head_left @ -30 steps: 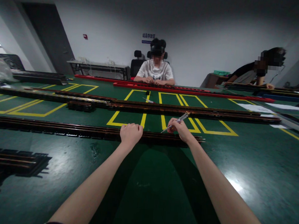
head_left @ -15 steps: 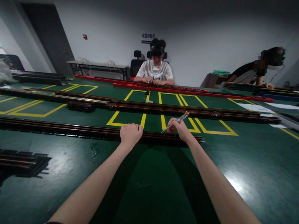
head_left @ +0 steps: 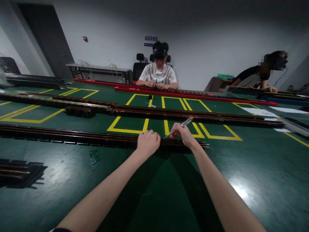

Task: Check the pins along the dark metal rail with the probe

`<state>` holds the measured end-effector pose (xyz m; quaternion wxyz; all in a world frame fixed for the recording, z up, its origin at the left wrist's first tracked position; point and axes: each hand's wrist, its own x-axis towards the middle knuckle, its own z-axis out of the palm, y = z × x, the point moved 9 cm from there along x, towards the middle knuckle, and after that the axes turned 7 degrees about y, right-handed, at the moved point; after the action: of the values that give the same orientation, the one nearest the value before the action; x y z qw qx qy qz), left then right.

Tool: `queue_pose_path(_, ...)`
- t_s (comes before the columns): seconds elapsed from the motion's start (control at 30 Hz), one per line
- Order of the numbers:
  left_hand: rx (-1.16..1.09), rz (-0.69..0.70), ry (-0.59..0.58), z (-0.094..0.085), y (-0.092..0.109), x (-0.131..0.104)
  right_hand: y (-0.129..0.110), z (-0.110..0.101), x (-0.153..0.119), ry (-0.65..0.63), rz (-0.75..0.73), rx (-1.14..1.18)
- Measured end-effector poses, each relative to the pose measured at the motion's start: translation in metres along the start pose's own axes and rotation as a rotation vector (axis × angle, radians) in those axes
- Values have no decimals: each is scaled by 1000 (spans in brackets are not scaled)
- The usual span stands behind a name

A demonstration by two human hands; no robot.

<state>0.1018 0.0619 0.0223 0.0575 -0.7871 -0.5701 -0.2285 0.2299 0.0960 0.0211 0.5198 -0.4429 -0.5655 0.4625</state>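
A long dark strip (head_left: 87, 137) with thin copper-coloured lines along it lies across the green table. My left hand (head_left: 148, 143) is closed over this strip, its fingers curled round the far side and partly hidden. Just to the right, my right hand (head_left: 179, 132) grips a slim screwdriver (head_left: 185, 122) with a clear handle. It slants down to the left, its thin metal tip at the strip, close by my left knuckles. Whether the tip touches the strip I cannot tell.
Behind the strip lies a row of similar dark strips (head_left: 197, 116), with a short dark bundle (head_left: 80, 111) at its left. More strips (head_left: 6, 170) lie at near left. Red rails (head_left: 135, 90) lie before a seated person (head_left: 158, 74). Another person (head_left: 266, 71) leans over at right.
My left hand has slid right along the strip, closer to the screwdriver's tip. The right hand keeps its grip and has hardly moved. The whole view has shifted slightly.
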Motion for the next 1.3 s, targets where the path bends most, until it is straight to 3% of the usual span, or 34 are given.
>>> queue_pose_path(0.33,-9,-103,-38,3,-13,4,-8,1,0,14,-44,-44)
queue_pose_path(0.93,-40,-344,-128,-3,-57,3,-6,2,0,-34,-33,-68)
queue_pose_path(1.3,-16,-339,-93,-6,-58,2,4,-7,4,44,3,41)
